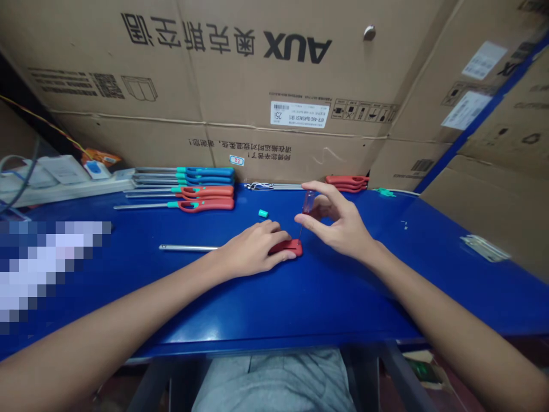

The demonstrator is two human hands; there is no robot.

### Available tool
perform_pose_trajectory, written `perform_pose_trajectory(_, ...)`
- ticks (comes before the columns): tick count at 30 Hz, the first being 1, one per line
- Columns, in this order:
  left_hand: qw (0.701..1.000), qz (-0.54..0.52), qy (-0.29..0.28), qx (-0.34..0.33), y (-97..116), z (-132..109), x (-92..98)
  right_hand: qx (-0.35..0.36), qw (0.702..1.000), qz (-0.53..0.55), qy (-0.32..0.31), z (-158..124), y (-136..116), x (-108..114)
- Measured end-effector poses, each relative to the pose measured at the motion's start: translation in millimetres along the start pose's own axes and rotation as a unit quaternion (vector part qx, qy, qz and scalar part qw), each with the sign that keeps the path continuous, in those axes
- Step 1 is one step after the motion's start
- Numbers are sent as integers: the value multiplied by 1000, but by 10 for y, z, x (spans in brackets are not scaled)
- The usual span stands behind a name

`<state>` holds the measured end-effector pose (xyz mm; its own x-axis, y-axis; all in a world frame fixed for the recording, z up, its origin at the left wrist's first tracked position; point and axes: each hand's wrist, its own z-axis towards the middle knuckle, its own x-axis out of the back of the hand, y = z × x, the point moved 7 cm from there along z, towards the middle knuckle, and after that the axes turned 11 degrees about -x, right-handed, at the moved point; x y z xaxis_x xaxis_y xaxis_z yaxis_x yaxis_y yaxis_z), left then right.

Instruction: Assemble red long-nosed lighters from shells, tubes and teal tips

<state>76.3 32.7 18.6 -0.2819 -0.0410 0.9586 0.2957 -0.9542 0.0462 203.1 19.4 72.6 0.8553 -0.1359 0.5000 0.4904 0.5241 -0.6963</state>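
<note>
I am seeing the left hand (255, 247) gripping a red lighter (294, 246); at its two o'clock, the right hand (343, 225) is pinching a screwdriver (307, 203), tip down.

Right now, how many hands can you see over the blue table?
2: the left hand holds the red handle down, and the right hand grips a screwdriver over that handle's end. No others are visible.
</note>
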Motion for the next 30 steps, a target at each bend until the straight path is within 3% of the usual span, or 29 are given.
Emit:
perform_pose_trajectory(5, 1000, -3, 1, -3, 10, -2, 7, 25, 999, -2, -26, -35, -63, -32)
perform_pose_trajectory(30, 1000, -5, 1, -4, 7, 2, 15, 49, 998, -29, -8, -29, -57, -7)
